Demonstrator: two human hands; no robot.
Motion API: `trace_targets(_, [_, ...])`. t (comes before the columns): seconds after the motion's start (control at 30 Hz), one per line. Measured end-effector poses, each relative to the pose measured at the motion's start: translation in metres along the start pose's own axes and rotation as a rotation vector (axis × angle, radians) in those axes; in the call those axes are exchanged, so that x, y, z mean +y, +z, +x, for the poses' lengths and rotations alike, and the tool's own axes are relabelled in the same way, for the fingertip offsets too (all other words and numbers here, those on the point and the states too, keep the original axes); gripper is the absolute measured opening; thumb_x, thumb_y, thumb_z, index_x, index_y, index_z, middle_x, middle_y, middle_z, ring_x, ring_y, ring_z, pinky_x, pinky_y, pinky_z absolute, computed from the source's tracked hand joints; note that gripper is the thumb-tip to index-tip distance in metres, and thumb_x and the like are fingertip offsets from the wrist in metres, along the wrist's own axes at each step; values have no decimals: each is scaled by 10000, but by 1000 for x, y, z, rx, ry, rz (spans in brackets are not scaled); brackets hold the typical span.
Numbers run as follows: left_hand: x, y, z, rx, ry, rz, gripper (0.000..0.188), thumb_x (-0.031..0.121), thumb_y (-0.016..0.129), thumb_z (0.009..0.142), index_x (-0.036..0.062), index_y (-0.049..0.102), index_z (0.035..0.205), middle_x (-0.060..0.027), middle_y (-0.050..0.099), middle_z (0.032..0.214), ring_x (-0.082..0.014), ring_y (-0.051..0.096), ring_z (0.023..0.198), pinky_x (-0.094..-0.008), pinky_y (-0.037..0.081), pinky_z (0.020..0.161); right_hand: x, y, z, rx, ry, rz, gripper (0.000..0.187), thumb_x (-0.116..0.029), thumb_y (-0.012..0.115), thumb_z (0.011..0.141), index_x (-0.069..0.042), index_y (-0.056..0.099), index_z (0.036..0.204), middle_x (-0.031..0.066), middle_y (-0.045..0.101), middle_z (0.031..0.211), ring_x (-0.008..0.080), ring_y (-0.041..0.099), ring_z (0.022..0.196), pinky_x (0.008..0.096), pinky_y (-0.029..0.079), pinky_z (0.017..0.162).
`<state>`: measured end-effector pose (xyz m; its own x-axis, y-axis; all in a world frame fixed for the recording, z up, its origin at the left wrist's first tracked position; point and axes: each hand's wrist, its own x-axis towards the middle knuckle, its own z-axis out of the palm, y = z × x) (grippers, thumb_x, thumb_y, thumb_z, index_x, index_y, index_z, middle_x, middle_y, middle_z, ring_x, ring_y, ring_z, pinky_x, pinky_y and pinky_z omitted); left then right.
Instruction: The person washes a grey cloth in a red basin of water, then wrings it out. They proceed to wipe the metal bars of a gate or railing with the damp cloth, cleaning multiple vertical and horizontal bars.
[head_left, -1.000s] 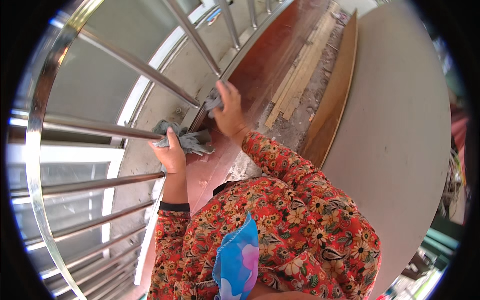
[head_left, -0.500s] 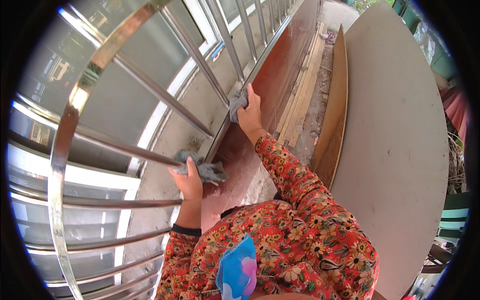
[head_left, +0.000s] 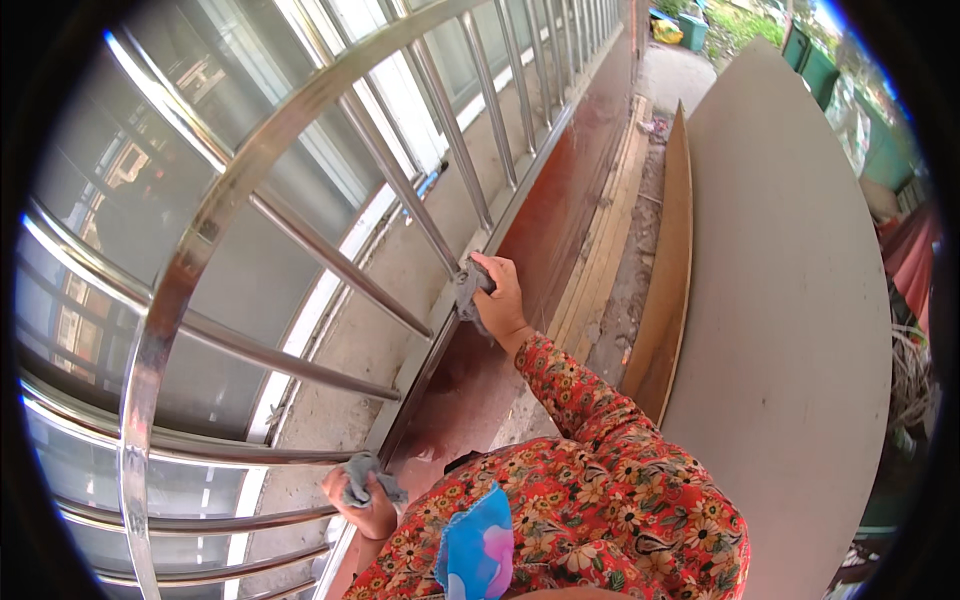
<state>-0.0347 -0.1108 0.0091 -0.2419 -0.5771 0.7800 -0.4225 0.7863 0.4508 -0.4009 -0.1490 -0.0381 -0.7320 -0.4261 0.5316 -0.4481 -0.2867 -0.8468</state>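
Note:
My left hand (head_left: 362,512) is closed around a crumpled grey rag (head_left: 368,476) beside the lower rail of a shiny metal window guard (head_left: 178,300). My right hand (head_left: 504,302), farther ahead, grips another grey rag (head_left: 471,296). That rag presses against the guard's bottom rail (head_left: 408,368), close to the foot of an upright bar (head_left: 430,232). Below the rail runs a glossy reddish-brown wall face (head_left: 545,205). Part of my left forearm is hidden by my flowered clothing.
Behind the bars are a concrete sill (head_left: 335,415) and window panes (head_left: 225,335). To my right a large grey board (head_left: 785,290) leans beside a thinner brown panel (head_left: 662,320). Long wooden planks (head_left: 600,265) lie along the wall's base. Green bins (head_left: 820,75) stand at the far right.
Both hands, still holding their rags, appear lower in the picture. My left hand has drawn back towards me along the guard. The view has shifted, showing more of the far ground.

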Motion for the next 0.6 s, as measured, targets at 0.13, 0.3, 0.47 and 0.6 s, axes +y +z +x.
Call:
trace_targets(0.13, [28, 48, 30, -108, 43, -81, 470, -70, 674, 730, 69, 472, 1130, -180, 514, 1099, -330, 522, 1011, -450, 421, 910, 12, -12, 27, -168, 62, 19, 532, 93, 585, 718, -55, 592, 1229, 127, 543, 1123, 278, 543, 1071, 331, 444, 941])
trace_targets(0.3, [60, 125, 85, -139, 121, -193, 461, -58, 707, 727, 56, 510, 1128, -181, 541, 1072, -341, 542, 1001, -433, 428, 915, 8, -15, 18, -28, 7, 47, 432, 71, 599, 722, -26, 587, 1142, 138, 557, 1099, 307, 553, 1056, 348, 448, 938])
trace_targets(0.47, [66, 208, 118, -357, 223, -152, 483, -85, 679, 688, 41, 534, 1131, -179, 566, 1086, -370, 550, 1009, -435, 434, 922, 40, -19, 37, -105, -95, 3, 400, 73, 578, 727, -24, 588, 1114, 142, 564, 1108, 294, 553, 1078, 339, 436, 955])
trace_targets(0.6, [51, 249, 116, -473, 157, -43, 493, -88, 648, 659, 40, 546, 1124, -173, 570, 1108, -373, 546, 1025, -432, 437, 921, 103, -22, 121, 260, -6, 70, 427, 64, 567, 715, -44, 615, 1125, 146, 589, 1106, 312, 541, 1087, 372, 415, 990])
